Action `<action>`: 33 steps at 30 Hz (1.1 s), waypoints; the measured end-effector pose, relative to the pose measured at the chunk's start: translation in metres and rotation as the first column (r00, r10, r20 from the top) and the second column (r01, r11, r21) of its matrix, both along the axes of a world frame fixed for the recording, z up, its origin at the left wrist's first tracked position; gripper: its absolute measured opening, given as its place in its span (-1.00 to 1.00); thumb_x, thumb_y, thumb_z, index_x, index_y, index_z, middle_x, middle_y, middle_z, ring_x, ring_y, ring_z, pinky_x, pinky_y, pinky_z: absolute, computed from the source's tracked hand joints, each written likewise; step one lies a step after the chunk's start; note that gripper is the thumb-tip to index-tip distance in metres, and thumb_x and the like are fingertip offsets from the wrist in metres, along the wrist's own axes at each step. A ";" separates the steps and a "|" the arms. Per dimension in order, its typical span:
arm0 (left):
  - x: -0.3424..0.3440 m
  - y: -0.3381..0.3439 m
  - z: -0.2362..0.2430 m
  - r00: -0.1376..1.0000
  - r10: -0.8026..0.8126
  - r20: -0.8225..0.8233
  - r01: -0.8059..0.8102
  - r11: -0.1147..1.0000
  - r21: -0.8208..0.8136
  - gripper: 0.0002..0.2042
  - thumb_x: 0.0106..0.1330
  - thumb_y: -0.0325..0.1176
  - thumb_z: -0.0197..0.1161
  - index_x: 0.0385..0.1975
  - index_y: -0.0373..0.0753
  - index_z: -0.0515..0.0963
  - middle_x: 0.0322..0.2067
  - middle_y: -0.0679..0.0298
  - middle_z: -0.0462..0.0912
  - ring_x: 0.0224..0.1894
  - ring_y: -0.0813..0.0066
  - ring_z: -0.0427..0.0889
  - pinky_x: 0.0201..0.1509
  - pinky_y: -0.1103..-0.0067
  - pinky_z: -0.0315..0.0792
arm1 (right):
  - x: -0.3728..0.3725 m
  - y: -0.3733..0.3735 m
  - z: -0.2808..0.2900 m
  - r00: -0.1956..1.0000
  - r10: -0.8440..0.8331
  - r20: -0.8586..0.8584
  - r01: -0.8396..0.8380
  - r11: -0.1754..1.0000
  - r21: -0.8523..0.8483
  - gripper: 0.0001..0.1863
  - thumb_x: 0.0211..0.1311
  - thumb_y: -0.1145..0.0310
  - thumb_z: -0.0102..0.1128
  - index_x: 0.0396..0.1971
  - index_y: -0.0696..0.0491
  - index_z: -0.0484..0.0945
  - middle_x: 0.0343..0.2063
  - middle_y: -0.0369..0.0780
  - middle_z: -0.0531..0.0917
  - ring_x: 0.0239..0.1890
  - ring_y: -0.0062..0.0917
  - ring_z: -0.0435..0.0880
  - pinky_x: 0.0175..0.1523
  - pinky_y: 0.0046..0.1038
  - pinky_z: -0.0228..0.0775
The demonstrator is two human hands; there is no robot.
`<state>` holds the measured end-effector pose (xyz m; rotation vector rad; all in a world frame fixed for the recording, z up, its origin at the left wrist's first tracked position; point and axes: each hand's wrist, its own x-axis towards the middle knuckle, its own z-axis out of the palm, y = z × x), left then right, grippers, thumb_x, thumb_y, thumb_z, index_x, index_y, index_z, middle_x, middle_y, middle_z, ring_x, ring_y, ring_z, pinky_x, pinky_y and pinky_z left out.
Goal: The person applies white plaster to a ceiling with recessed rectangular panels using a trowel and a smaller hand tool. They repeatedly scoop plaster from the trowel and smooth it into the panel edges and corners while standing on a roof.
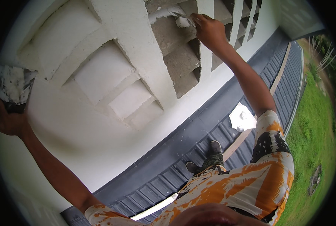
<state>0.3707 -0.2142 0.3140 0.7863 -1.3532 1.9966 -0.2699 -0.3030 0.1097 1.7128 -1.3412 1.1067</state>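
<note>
left hand fingers hidden behind plaster board

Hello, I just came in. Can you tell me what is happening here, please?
A person stands on a dark corrugated roof beside a white wall with stepped vent openings. The right hand presses a putty knife with white filler against a still grey, uncoated opening. The left hand holds up a board loaded with white filler. The openings on the left look already coated white. A white smeared sheet lies on the roof near the person's shoes.
</note>
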 end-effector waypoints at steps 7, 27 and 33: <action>-0.012 0.004 -0.003 0.999 -0.023 -0.023 0.023 1.000 0.004 -0.60 0.07 -0.28 0.45 -0.08 -0.26 0.62 -0.16 0.10 0.69 -0.18 0.11 0.70 -0.13 0.42 0.59 | 0.005 0.006 -0.009 0.986 0.025 0.163 -0.011 0.996 -0.085 -0.78 0.18 0.42 0.24 -0.15 -0.04 0.66 -0.32 -0.17 0.73 -0.44 -0.27 0.73 -0.36 -0.34 0.58; -0.026 0.009 -0.006 0.984 -0.091 -0.152 0.101 0.993 0.059 -0.58 0.08 -0.24 0.44 -0.07 -0.26 0.59 -0.19 0.09 0.67 -0.21 0.09 0.67 -0.15 0.42 0.56 | 0.092 0.046 -0.006 -0.529 0.120 0.840 -0.744 0.410 -0.527 -0.70 0.36 0.49 -0.02 0.05 0.21 0.40 -0.27 -0.13 0.70 -0.60 -0.73 0.47 -0.55 -0.72 0.31; -0.045 0.006 -0.016 0.886 -0.338 -0.318 0.387 0.916 0.103 -0.69 0.32 -0.25 0.29 -0.07 -0.34 0.58 -0.13 0.06 0.64 -0.18 0.24 0.64 -0.07 0.47 0.52 | 0.094 0.034 0.000 -0.730 0.105 0.676 -0.641 0.241 -0.729 -0.74 0.34 0.53 -0.04 -0.01 0.26 0.42 -0.23 -0.08 0.67 -0.56 -0.71 0.46 -0.55 -0.67 0.32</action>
